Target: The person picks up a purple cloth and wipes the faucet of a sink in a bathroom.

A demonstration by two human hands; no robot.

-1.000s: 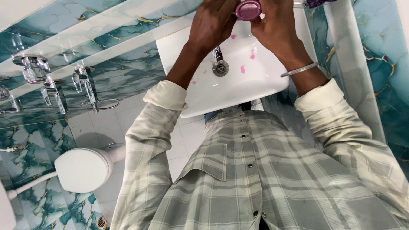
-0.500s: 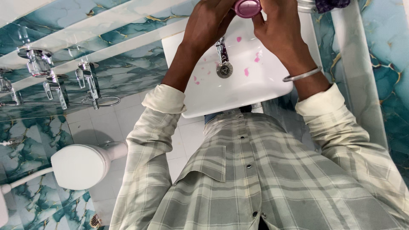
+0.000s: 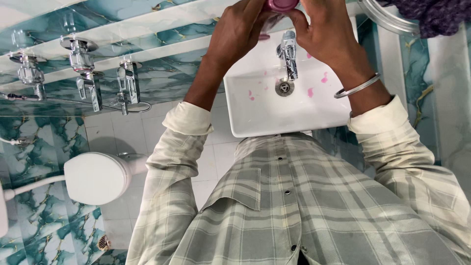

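Fingers [image 3: 260,19] of both hands grip a pink bottle [image 3: 281,4] — glossy, round.

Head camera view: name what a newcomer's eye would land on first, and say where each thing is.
Both hands, left hand and right hand, meet at the top edge around a pink round-ended bottle, held above the white sink. Pink splashes dot the basin around the drain, under a chrome tap. At lower left stands a white toilet against teal marbled tiles.
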